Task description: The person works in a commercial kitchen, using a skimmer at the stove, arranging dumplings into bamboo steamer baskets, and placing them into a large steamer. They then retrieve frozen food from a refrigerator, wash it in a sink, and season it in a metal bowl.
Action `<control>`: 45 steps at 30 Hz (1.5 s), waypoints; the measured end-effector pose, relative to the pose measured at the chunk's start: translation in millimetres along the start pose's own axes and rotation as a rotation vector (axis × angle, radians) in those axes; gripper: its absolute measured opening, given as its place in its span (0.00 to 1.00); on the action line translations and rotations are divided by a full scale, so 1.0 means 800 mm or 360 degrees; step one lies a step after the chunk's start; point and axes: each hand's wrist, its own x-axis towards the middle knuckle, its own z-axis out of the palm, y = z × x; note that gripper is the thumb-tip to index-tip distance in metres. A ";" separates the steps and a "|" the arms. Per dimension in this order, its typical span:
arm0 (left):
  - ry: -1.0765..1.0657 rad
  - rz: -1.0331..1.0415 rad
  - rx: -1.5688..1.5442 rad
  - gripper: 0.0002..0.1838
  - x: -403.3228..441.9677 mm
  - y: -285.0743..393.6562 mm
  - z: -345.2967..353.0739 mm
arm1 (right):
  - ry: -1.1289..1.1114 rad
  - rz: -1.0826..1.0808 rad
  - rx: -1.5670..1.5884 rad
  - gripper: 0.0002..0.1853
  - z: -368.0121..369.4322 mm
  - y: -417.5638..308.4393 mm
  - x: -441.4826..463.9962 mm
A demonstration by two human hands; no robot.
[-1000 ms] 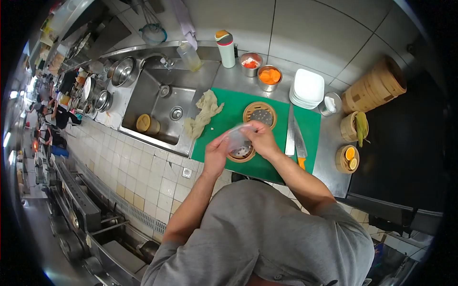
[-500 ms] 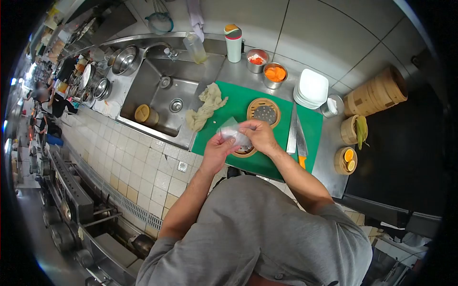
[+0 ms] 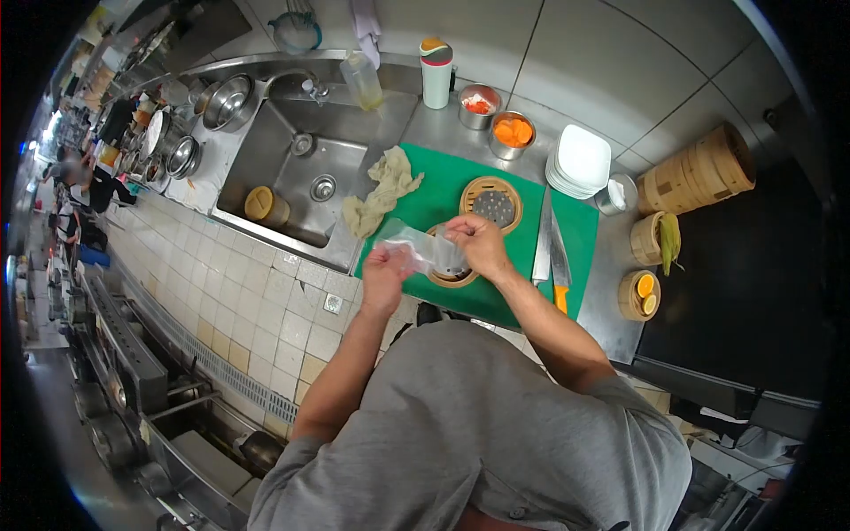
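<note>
A thin clear plastic sheet (image 3: 423, 250), perhaps a bag, stretches between my two hands above the green cutting board (image 3: 434, 196). My left hand (image 3: 386, 273) grips its left part, and the film covers some of the fingers. At the other end, my right hand (image 3: 478, 246) pinches it between thumb and fingers. Beneath the hands lies a small round bamboo steamer (image 3: 456, 281), mostly hidden. Just beyond my right hand is a second bamboo steamer (image 3: 515, 205) with a perforated grey disc (image 3: 493, 208) inside.
Right of my hands lie two knives, one with a yellow handle (image 3: 560, 299). A crumpled cloth (image 3: 382, 193) rests at the board's left edge, beside the sink (image 3: 257, 164). White plates (image 3: 583, 159), a bowl of orange slices (image 3: 512, 134) and a bottle (image 3: 436, 80) stand behind.
My left hand has moved left, away from the right hand. The plastic, bunched up before, is now spread out between them. My right hand has hardly moved.
</note>
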 end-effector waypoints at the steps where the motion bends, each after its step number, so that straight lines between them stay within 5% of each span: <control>1: 0.0005 -0.0006 -0.0005 0.06 0.002 0.000 -0.014 | 0.0030 0.0016 -0.0066 0.04 -0.002 0.008 0.002; 7: 0.0096 0.0041 -0.0058 0.06 -0.009 0.002 -0.065 | -0.0077 -0.0198 -0.0362 0.09 0.017 0.078 0.010; 10: 0.0135 -0.0056 -0.0116 0.07 -0.019 -0.001 -0.071 | -0.0043 -0.0412 -0.0495 0.08 0.023 0.074 0.012; 14: 0.0154 -0.0096 -0.0141 0.08 -0.031 -0.002 -0.066 | -0.0001 -0.0195 -0.0220 0.07 0.013 0.054 0.016; 18: 0.0145 -0.0095 -0.0117 0.09 -0.035 -0.005 -0.068 | -0.0063 -0.0489 -0.0569 0.14 -0.014 0.027 0.012; 27: 0.0145 -0.0143 -0.0108 0.10 -0.033 -0.010 -0.073 | -0.0402 0.0221 0.0234 0.21 -0.009 0.043 0.006; 29: 0.0123 -0.0147 -0.0092 0.10 -0.032 -0.012 -0.073 | -0.0324 -0.0180 -0.0582 0.23 0.000 0.062 0.010; 32: 0.0093 -0.0151 -0.0067 0.10 -0.032 -0.015 -0.073 | -0.0177 -0.0443 -0.0825 0.22 0.008 0.067 0.011; 35: 0.0075 -0.0121 -0.0067 0.10 -0.033 -0.016 -0.071 | -0.0224 -0.0344 -0.1342 0.21 0.010 0.043 0.002; 39: 0.0131 -0.0106 -0.0108 0.09 -0.036 -0.017 -0.069 | -0.0152 -0.0458 -0.1440 0.21 0.006 0.038 -0.005; 41: 0.0128 -0.0106 -0.0112 0.09 -0.039 -0.016 -0.069 | -0.0217 -0.0405 -0.1016 0.24 0.000 0.040 -0.003; 45: 0.0082 -0.0134 -0.0102 0.10 -0.041 -0.017 -0.065 | -0.0163 -0.0389 -0.0932 0.25 -0.004 0.034 -0.003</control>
